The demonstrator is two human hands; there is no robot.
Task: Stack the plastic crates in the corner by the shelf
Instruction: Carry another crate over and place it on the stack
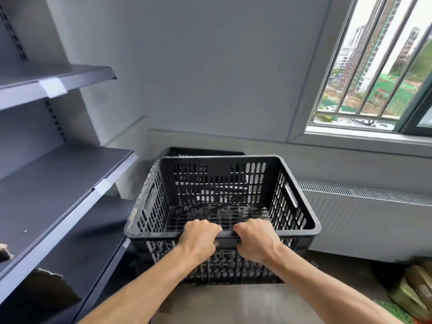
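Shelf (70,183) stood left, radiator (362,220) right, a second crate (203,151) behind (mostly hidden). The black slotted crate (222,181) was empty; left hand (198,238) and right hand (256,240) clamped its near rim.

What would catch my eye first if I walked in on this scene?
Most likely the black slatted crate in the middle, with the left hand and right hand side by side, gripping its near rim. Behind it, against the grey wall, the top of a second black crate peeks out. Grey shelves fill the left and a barred window glows at upper right.
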